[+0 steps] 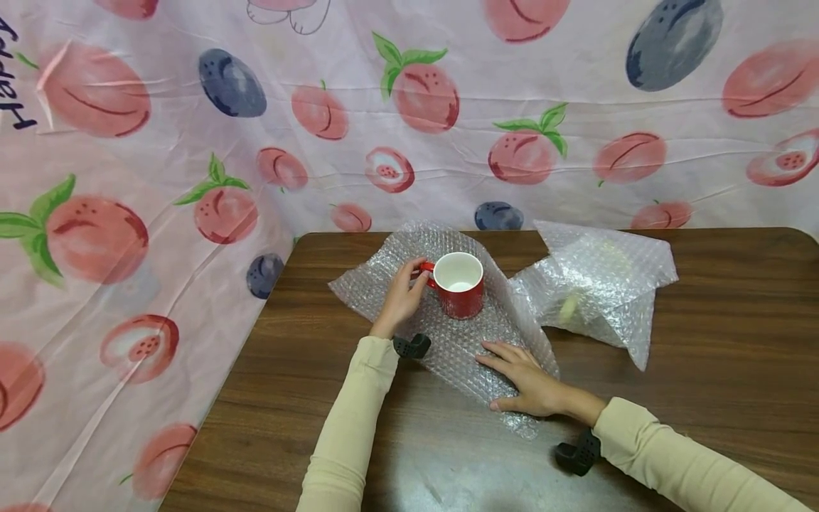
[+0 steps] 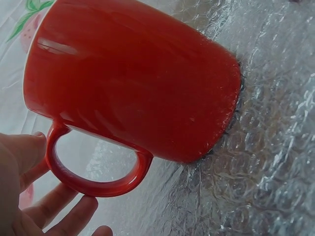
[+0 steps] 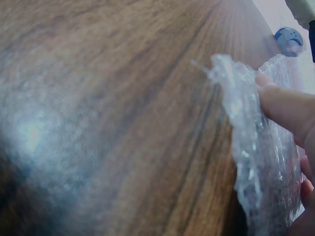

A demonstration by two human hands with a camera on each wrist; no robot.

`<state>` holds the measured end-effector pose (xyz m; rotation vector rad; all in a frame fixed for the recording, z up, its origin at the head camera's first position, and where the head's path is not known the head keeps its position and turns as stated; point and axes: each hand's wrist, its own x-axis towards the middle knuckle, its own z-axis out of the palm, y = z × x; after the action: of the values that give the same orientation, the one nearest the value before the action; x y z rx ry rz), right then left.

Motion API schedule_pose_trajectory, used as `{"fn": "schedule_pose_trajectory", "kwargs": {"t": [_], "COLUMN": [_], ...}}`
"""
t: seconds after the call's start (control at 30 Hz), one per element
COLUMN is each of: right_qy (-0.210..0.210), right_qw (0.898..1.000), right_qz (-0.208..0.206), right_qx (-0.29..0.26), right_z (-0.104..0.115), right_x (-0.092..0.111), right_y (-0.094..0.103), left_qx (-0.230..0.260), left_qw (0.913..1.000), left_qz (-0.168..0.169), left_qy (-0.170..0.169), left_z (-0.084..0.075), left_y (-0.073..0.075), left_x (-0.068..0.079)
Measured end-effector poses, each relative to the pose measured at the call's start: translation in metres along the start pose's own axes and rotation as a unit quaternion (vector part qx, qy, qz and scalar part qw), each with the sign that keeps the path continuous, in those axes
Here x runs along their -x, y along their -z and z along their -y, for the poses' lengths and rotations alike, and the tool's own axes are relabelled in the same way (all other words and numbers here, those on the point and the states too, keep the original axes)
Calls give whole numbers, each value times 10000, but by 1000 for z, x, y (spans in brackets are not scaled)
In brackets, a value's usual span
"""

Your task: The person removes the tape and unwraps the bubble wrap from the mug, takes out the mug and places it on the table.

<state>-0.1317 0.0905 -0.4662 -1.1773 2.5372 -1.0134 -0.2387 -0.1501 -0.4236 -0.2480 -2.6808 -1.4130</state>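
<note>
Mug [image 1: 462,302] upright on bubble wrap [image 1: 448,350], which lies on the worktop [image 1: 281,377]. Left hand [image 1: 402,295] pinches its handle [image 2: 115,188], probably to steady it. Right hand [image 1: 536,384] spread, resting on the wrap's near end, presumably keeping it flat. Wrapped bundle [image 1: 604,274] to the right; contents unclear. Writing: "Happy", sideways on cloth [image 1: 352,160]; none seen on mug.
</note>
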Motion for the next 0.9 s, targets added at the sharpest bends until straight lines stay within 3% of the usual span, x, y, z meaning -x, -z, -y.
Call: {"fn": "schedule_pose_trajectory", "kwargs": {"t": [0.17, 0.27, 0.37, 0.43, 0.6, 0.77, 0.9], "right_qy": [-85, -108, -106, -101, -39, -44, -113], "right_qw": [9999, 9999, 9999, 9999, 10000, 10000, 9999], "right_qz": [53, 89, 102, 91, 44, 36, 66], "right_qx": [-55, -9, 16, 17, 20, 35, 30], "right_z": [1, 1, 0, 0, 0, 0, 0], "right_x": [0, 0, 0, 0, 1, 1, 1], "right_y": [0, 0, 0, -1, -2, -2, -1], "left_qx": [78, 87, 345, 610, 1365, 2118, 2202], "left_qw": [9994, 9994, 9994, 9975, 9857, 9708, 9689], "left_qz": [-123, -112, 8, 186, 385, 435, 427], "left_qy": [-328, -301, -61, 316, 905, 1042, 1045], "left_z": [9, 12, 13, 12, 14, 14, 13], "left_y": [-3, -4, -5, -4, -7, -8, -8], "left_x": [-2, -4, -6, -7, -10, -12, -12]}}
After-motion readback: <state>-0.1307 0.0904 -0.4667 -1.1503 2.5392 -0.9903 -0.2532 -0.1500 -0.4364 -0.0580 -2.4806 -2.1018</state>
